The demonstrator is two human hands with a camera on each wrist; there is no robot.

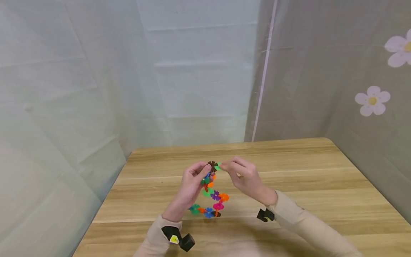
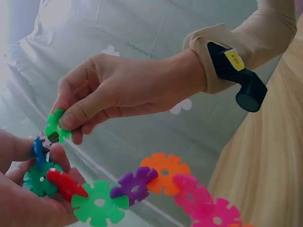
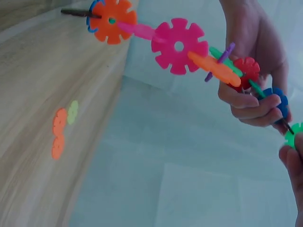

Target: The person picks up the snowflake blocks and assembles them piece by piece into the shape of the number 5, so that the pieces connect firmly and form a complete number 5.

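The left hand (image 1: 192, 182) is lifted over the middle of the tabletop (image 1: 321, 178), its grip curled round the upper end of a chain of plastic snowflake discs (image 1: 212, 200); thumb and fingers pinch the blue and red pieces near the top. From there the chain hangs down and curves toward the near edge, its lower discs lying on or just above the wood. A dark brown disc (image 1: 212, 165) caps the chain's top end. Just right of it, the right hand (image 1: 245, 178) has a narrow grip, thumb and forefinger pinching a single light green disc (image 1: 218, 166) pressed edge-on against the brown one. Both wrists wear small black cameras over beige sleeves (image 1: 298, 217).
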